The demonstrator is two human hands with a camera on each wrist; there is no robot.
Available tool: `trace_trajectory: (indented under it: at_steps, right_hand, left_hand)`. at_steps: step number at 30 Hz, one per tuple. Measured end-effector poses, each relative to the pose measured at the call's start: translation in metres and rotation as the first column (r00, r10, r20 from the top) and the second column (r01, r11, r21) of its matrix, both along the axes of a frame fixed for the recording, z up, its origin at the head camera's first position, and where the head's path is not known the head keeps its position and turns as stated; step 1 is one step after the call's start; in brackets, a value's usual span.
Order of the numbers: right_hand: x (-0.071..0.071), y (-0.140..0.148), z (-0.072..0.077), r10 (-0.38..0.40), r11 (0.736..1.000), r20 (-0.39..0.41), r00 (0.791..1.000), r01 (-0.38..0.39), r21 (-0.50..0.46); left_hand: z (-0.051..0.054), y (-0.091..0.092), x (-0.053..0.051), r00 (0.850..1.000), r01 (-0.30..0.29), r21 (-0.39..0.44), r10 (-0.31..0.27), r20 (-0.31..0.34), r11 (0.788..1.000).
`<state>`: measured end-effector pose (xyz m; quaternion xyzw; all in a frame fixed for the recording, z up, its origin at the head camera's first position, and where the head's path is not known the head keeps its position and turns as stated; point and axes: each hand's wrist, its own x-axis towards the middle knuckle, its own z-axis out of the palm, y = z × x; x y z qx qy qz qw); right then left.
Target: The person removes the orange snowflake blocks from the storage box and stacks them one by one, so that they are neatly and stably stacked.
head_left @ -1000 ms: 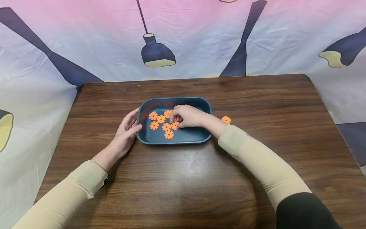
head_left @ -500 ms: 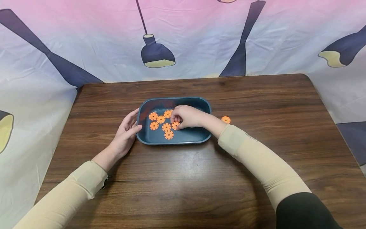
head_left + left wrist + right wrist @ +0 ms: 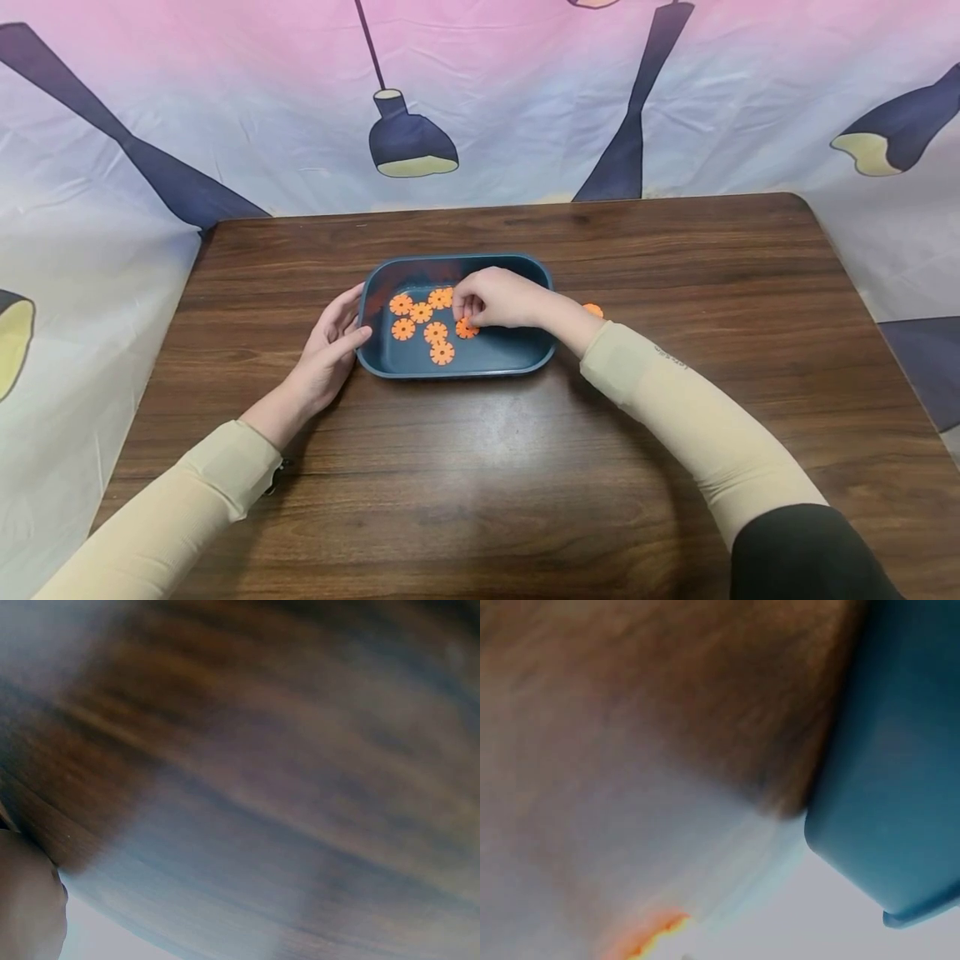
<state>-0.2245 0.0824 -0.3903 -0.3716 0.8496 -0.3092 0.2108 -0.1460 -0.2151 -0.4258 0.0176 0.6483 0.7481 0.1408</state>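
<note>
Dark-blue rectangular tray with rounded corners (image 3: 502, 358) sits on the brown wood-grain worktop (image 3: 675, 275). Left hand (image 3: 326, 354) holds its left end, thumb over the rim, fingers along the outer wall. Right hand (image 3: 498, 298) reaches in over the right end; thumb and fingertips pinch an orange, notched, flower-shaped disc (image 3: 467, 331) inside the tray, right of the other orange notched discs (image 3: 397, 332), some overlapping. One more orange disc on the worktop (image 3: 592, 309), right of the tray, partly hidden by the right forearm. Left wrist view: blurred worktop. Right wrist view: tray's outer wall.
</note>
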Motion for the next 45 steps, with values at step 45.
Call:
trace_trajectory:
  at_steps: [45]
  right_hand:
    - [-0.001,0.14,0.033,-0.372,0.918,0.084,0.924,0.38,-0.112]
  left_hand:
    - [0.0,-0.002,0.0,1.0,0.014,-0.015,-0.014,0.015,1.0]
